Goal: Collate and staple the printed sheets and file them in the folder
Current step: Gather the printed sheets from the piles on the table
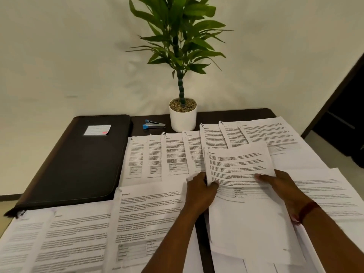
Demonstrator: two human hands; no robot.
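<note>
White text-dense sheets (238, 164) near the table's (226, 115) right edge; left hand (201, 192) pinches them, right hand's (283, 186) straight fingers press them.

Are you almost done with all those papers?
Maybe halfway. The back-row sets look stapled at their corners. The left hand pinches a sheet, the right hand touches it. In front, loose sheets remain, the stapler lies idle, and the folder is shut.

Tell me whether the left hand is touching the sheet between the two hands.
Touching. The head view shows the left hand gripping the left edge of the sheet, its thumb lying on the printed side.
</note>
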